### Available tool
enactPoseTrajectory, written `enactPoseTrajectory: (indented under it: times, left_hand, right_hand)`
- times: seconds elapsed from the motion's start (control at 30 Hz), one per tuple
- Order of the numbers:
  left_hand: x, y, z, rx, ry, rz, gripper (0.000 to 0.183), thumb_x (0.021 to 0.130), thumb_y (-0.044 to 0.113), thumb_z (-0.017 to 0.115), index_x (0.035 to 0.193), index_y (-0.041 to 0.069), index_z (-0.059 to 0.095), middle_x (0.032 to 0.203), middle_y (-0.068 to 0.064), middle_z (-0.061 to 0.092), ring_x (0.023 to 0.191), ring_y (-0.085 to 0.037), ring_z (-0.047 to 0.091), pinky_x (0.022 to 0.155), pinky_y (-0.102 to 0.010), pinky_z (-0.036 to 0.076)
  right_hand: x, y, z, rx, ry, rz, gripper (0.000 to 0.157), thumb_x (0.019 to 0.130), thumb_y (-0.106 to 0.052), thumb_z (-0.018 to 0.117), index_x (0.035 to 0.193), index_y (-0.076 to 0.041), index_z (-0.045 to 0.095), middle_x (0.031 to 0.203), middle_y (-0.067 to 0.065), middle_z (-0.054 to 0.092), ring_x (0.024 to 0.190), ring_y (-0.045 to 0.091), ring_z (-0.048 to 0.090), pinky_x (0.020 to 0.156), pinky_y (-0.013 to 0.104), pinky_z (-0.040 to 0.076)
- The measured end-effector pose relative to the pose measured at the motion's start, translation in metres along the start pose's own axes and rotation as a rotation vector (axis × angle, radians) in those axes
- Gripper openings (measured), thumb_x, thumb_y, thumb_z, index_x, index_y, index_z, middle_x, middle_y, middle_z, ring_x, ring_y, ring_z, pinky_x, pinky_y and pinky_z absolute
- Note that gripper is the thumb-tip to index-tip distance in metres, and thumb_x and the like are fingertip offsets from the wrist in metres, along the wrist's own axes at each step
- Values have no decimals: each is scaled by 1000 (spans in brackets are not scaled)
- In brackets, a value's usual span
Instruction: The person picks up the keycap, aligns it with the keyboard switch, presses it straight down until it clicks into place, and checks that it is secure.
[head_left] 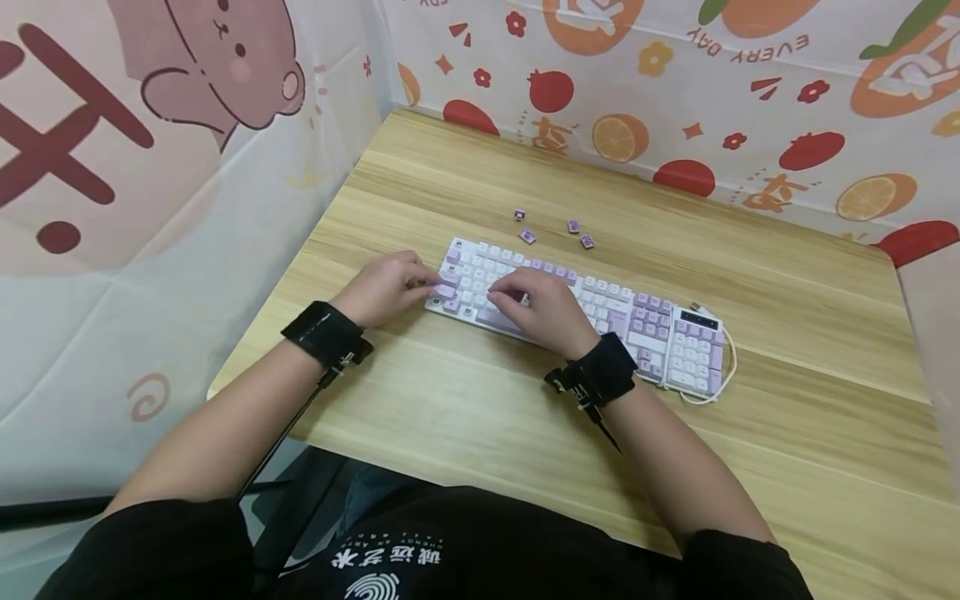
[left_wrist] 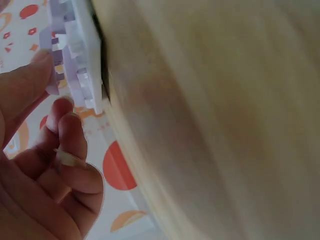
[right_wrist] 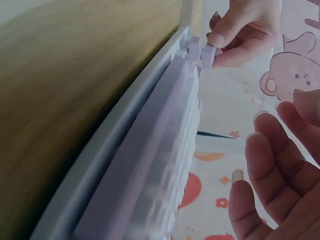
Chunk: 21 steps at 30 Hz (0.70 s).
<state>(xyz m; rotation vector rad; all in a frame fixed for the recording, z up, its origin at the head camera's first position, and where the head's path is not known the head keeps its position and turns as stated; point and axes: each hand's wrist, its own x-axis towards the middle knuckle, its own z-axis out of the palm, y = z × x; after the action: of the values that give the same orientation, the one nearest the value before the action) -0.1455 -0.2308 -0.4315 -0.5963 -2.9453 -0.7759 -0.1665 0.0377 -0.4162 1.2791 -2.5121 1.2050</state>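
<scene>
A white and purple keyboard (head_left: 468,273) lies on the table. At its left end my left hand (head_left: 386,286) pinches a purple keycap (right_wrist: 208,57) between thumb and fingers. In the left wrist view, that keycap (left_wrist: 46,42) stands out from the neighbouring keys, with its underside partly showing. My right hand (head_left: 551,312) hovers over the middle of the keyboard with bent fingers. In the right wrist view, the right fingers (right_wrist: 270,155) are loosely curved, apart from the keys, and I see nothing held between them.
Several small loose purple pieces (head_left: 528,236) lie on the wooden table (head_left: 810,333) behind the keyboard. A white cable (head_left: 731,379) loops round the keyboard's right end, its plug (head_left: 696,307) near the back corner. Printed cloth (head_left: 502,75) hangs behind and at left.
</scene>
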Motion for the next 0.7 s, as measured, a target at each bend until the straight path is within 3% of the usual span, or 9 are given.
enactPoseTrajectory:
  times: [0.3,0.5,0.7]
  left_hand:
    - [11,9,2,43,-63,-47,21,83,20,70,102,12,73,91,-5,69,75,-15,55,66,-34,47]
    - [7,10,2,70,-57,-7,20,84,18,70,102,12,73,88,-7,68,73,-15,55,64,-34,49]
    - [6,8,2,79,-51,47,20,86,19,67,104,13,73,85,-5,65,70,-14,54,62,-33,49]
  right_hand:
    - [41,1,17,-76,-148,174,18,90,-28,60,87,-16,71,77,-2,64,67,10,51,60,29,45]
    - [65,4,33,-238,-327,313,33,84,-49,64,71,-19,60,64,-2,55,56,15,49,48,28,36]
    - [79,4,38,-265,-413,412,35,81,-48,67,67,-16,59,64,-2,57,58,14,50,48,27,35]
